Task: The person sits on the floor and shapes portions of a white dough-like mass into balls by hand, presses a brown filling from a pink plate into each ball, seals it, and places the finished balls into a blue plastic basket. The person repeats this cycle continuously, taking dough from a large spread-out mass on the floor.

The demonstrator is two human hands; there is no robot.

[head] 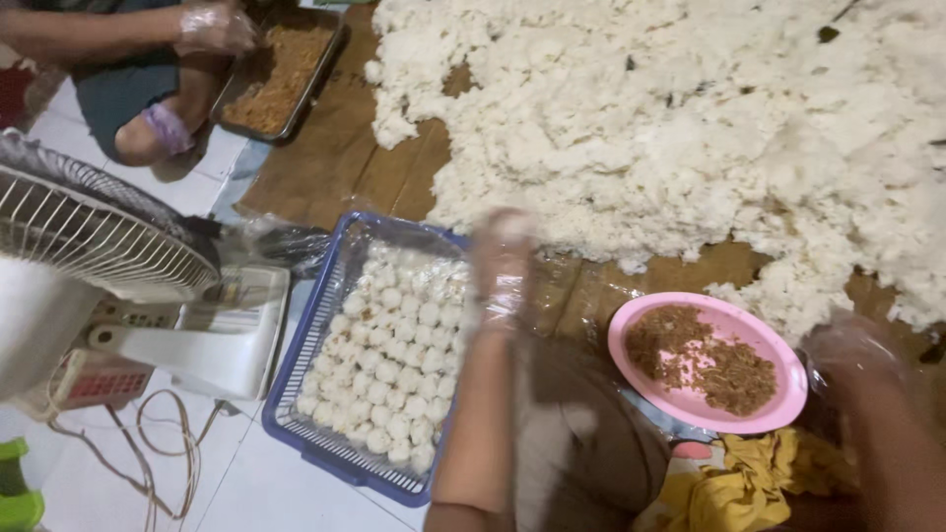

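Many rice balls (389,369) fill blue basket (296,389); fan (89,246) beside.

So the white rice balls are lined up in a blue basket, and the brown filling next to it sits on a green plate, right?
Not quite: the plate is pink, not green, as the head view shows. The rice balls do sit in rows in the blue basket, and the brown filling is on that plate.

Two hands in thin clear plastic gloves, both low in the view.

The left hand (501,258) is raised on an upright forearm, fingers hanging down loosely, blurred. The right hand (849,347) is at the right edge, palm down; its fingers are too blurred to tell whether they are closed.
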